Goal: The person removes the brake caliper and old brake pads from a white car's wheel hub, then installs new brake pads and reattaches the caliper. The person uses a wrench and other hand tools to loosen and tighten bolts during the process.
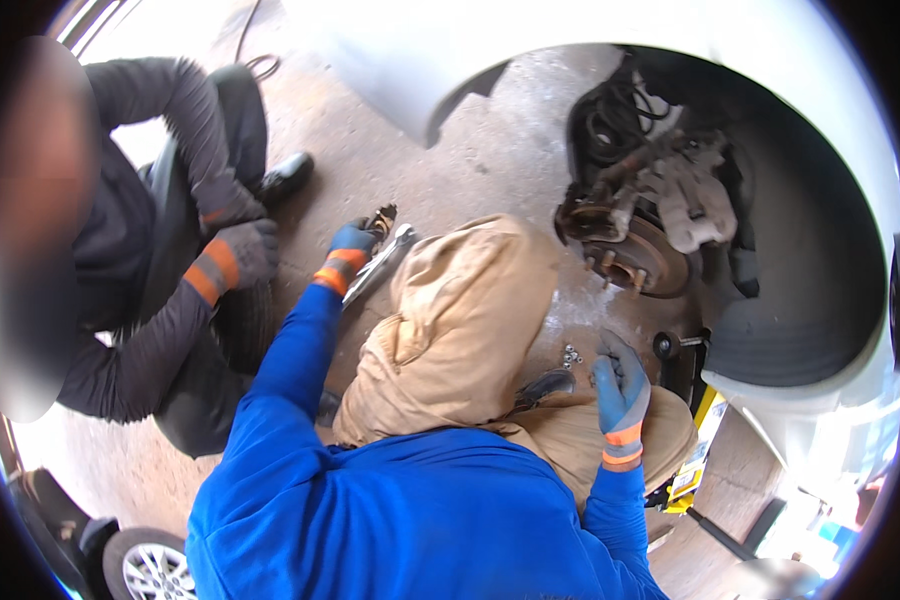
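My left hand (351, 247), in a blue-grey glove with an orange cuff, reaches out to the floor at the left. Its fingers are closed on a small dark brown, rusty-looking metal part (382, 220), whose exact kind I cannot make out. Right beside that hand, a long silver hand tool (382, 264) with a rounded head slants along the floor. My right hand (621, 380), gloved alike, is raised above my right knee, fingers loosely bent and apart, with nothing visible in it. Several small silver nuts (571, 356) lie on the floor just left of it.
A bare wheel hub with its brake disc (638, 255) and caliper (692, 200) shows inside the white car's wheel arch (820, 230). A yellow and black jack (705, 440) stands at right. Another gloved person (160, 230) crouches at left. A wheel (150, 568) lies lower left.
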The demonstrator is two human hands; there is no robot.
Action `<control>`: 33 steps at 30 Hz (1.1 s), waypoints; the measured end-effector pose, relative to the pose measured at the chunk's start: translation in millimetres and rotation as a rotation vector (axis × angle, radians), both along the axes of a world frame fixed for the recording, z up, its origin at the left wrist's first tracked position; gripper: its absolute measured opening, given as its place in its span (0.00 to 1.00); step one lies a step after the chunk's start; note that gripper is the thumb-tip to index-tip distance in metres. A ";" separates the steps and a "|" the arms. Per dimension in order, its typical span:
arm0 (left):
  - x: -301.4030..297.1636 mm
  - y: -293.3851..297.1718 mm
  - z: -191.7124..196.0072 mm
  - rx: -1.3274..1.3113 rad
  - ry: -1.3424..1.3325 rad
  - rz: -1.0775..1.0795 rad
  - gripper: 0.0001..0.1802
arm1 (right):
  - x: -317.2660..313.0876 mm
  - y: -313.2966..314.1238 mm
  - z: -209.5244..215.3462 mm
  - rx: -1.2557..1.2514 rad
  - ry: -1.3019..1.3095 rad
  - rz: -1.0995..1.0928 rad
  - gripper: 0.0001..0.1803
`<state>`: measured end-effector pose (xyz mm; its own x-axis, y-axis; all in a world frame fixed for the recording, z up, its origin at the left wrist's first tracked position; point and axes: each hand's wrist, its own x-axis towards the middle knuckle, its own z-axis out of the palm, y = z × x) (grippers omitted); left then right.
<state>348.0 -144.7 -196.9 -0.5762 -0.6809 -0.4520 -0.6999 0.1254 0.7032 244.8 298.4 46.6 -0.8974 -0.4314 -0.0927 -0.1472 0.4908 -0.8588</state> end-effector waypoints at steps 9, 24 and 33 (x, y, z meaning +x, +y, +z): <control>70.1 -40.9 -145.6 -0.447 -0.388 0.111 0.18 | -9.0 21.8 -40.7 0.282 0.065 0.094 0.19; 24.1 19.3 -84.5 -0.308 -0.277 0.054 0.34 | -43.4 37.7 46.1 0.358 0.279 -0.014 0.20; -136.8 52.4 200.8 0.299 0.600 -0.435 0.16 | -211.6 6.1 131.2 0.375 0.630 -0.070 0.20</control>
